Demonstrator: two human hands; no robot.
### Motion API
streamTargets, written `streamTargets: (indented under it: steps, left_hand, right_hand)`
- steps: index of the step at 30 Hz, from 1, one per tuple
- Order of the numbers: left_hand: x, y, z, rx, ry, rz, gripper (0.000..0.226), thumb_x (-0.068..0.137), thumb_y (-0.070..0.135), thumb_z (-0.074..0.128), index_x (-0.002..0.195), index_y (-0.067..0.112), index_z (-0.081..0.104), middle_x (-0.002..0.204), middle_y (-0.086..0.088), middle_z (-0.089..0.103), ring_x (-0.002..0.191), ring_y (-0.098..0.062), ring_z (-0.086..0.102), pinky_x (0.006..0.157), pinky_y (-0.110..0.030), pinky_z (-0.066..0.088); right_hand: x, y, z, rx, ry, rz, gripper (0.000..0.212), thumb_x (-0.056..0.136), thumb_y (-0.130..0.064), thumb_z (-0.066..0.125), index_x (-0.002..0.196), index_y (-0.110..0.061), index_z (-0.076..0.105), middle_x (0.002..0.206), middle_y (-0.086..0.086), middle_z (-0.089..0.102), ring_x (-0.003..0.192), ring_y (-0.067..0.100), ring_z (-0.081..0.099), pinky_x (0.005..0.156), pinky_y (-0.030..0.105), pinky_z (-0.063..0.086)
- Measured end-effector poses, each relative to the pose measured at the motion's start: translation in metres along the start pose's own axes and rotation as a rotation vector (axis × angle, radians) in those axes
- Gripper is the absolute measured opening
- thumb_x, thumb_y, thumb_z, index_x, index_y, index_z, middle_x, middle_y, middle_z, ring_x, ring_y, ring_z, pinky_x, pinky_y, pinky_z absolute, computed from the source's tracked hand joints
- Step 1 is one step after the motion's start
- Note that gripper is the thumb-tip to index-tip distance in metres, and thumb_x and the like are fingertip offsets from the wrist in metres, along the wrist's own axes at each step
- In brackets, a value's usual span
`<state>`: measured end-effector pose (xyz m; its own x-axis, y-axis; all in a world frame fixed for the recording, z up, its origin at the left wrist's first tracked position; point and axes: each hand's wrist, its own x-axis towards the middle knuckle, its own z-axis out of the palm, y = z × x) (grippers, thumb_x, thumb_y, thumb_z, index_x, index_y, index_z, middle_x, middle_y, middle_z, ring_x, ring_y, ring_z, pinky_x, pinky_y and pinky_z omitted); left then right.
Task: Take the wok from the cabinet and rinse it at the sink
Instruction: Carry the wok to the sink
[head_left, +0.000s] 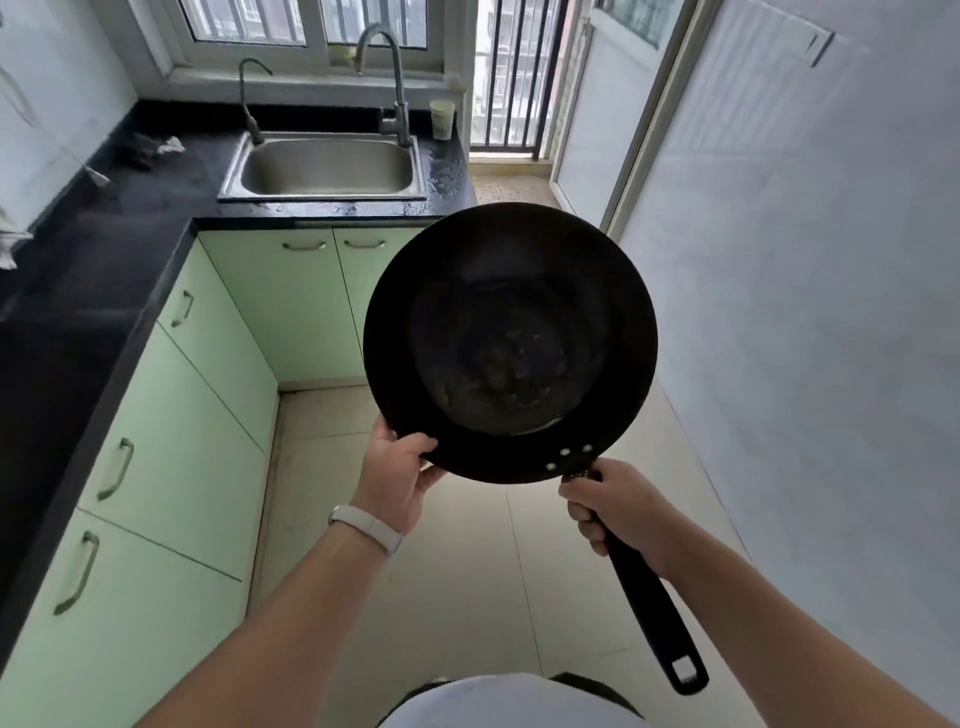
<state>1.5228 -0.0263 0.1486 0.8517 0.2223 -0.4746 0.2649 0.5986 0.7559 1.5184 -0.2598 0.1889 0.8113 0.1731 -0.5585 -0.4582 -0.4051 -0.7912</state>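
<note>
Carrying stage, head view: the wok is held in the air at centre frame, above the floor and well apart from the sink at upper left, so the rinse is judged not yet begun. The right grip is clenched round the handle close to its riveted joint, probably because a hold near the bowl lessens the leverage of the long handle. The left grip pinches the near rim, thumb over the edge and fingers beneath, steadying the bowl; a pale wristband sits on that wrist. The bowl is tilted toward the camera, exposing its inside: no food or water, only dull mottled marks on the bottom. The sink basin shows bare steel. A tall tap stands at its far right corner and a thinner tap at far left, with no visible stream from either. A cup stands on the dark worktop right of the tall tap; its contents cannot be told. The green cabinet doors at left are all shut.
</note>
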Motion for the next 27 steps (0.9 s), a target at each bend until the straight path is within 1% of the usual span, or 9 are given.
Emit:
streamTargets:
  steps: [5,9,11,13,16,19,23,25,27]
  left_hand:
    - [0.048,0.032,0.015,-0.011,-0.028,0.013,0.063,0.089,-0.018,0.042,0.131,0.027,0.053,0.121,-0.008,0.064,0.099,-0.029,0.067,0.077,-0.043,0.059]
    - [0.087,0.053,0.032,0.007,-0.026,0.047,0.058,0.088,-0.018,0.043,0.12,0.028,0.058,0.11,-0.006,0.067,0.09,-0.025,0.068,0.074,-0.04,0.059]
    - [0.11,0.064,0.041,0.013,-0.022,0.073,0.057,0.088,-0.018,0.044,0.12,0.027,0.059,0.107,-0.006,0.068,0.089,-0.025,0.069,0.076,-0.041,0.059]
    - [0.136,0.076,0.052,0.01,-0.004,0.106,0.057,0.088,-0.018,0.044,0.124,0.024,0.058,0.112,-0.008,0.068,0.093,-0.028,0.069,0.08,-0.044,0.059]
    - [0.177,0.096,0.075,0.007,0.049,0.148,0.059,0.088,-0.018,0.043,0.133,0.02,0.053,0.119,-0.012,0.065,0.097,-0.03,0.068,0.081,-0.046,0.059]
    - [0.214,0.116,0.103,-0.021,0.088,0.158,0.059,0.089,-0.018,0.043,0.132,0.021,0.053,0.122,-0.013,0.064,0.103,-0.033,0.065,0.085,-0.049,0.058]
    - [0.26,0.144,0.141,-0.03,0.094,0.205,0.058,0.088,-0.018,0.042,0.132,0.018,0.054,0.121,-0.014,0.064,0.1,-0.032,0.065,0.08,-0.044,0.059]
    - [0.28,0.156,0.157,-0.04,0.09,0.235,0.059,0.088,-0.018,0.042,0.134,0.018,0.053,0.124,-0.015,0.064,0.106,-0.035,0.065,0.084,-0.046,0.059]
    - [0.296,0.169,0.17,-0.039,0.1,0.255,0.058,0.089,-0.018,0.041,0.134,0.017,0.053,0.126,-0.015,0.064,0.106,-0.034,0.065,0.086,-0.048,0.058]
  right_hand:
    - [0.043,-0.035,-0.007,0.037,0.003,-0.026,0.017,0.091,-0.006,0.055,0.076,-0.01,0.05,0.057,0.002,0.048,0.045,0.016,0.041,0.043,0.026,0.039]
    - [0.089,-0.059,-0.019,0.041,-0.031,-0.047,0.017,0.091,-0.006,0.055,0.075,-0.01,0.05,0.057,0.001,0.047,0.045,0.016,0.041,0.043,0.026,0.039]
    - [0.118,-0.072,-0.027,0.035,-0.061,-0.064,0.016,0.091,-0.006,0.055,0.077,-0.01,0.05,0.057,0.001,0.046,0.045,0.015,0.041,0.043,0.025,0.039]
    - [0.15,-0.087,-0.036,0.047,-0.096,-0.084,0.014,0.092,-0.006,0.055,0.079,-0.009,0.051,0.058,0.001,0.045,0.046,0.015,0.04,0.042,0.025,0.038]
    - [0.2,-0.116,-0.053,0.046,-0.153,-0.114,0.015,0.091,-0.005,0.055,0.077,-0.01,0.049,0.059,0.002,0.044,0.046,0.015,0.04,0.043,0.025,0.038]
    - [0.243,-0.151,-0.078,0.017,-0.201,-0.134,0.014,0.087,-0.004,0.055,0.076,-0.01,0.049,0.06,0.003,0.043,0.047,0.016,0.04,0.044,0.025,0.039]
    - [0.295,-0.196,-0.114,-0.009,-0.248,-0.177,0.012,0.083,-0.001,0.055,0.076,-0.01,0.052,0.062,0.006,0.043,0.048,0.016,0.041,0.045,0.026,0.041]
    - [0.317,-0.217,-0.127,-0.008,-0.26,-0.201,0.012,0.083,0.0,0.055,0.077,-0.01,0.053,0.061,0.005,0.043,0.048,0.015,0.042,0.045,0.026,0.041]
    - [0.334,-0.233,-0.135,0.005,-0.266,-0.212,0.012,0.085,-0.001,0.055,0.077,-0.01,0.051,0.061,0.005,0.043,0.047,0.015,0.041,0.044,0.025,0.04]
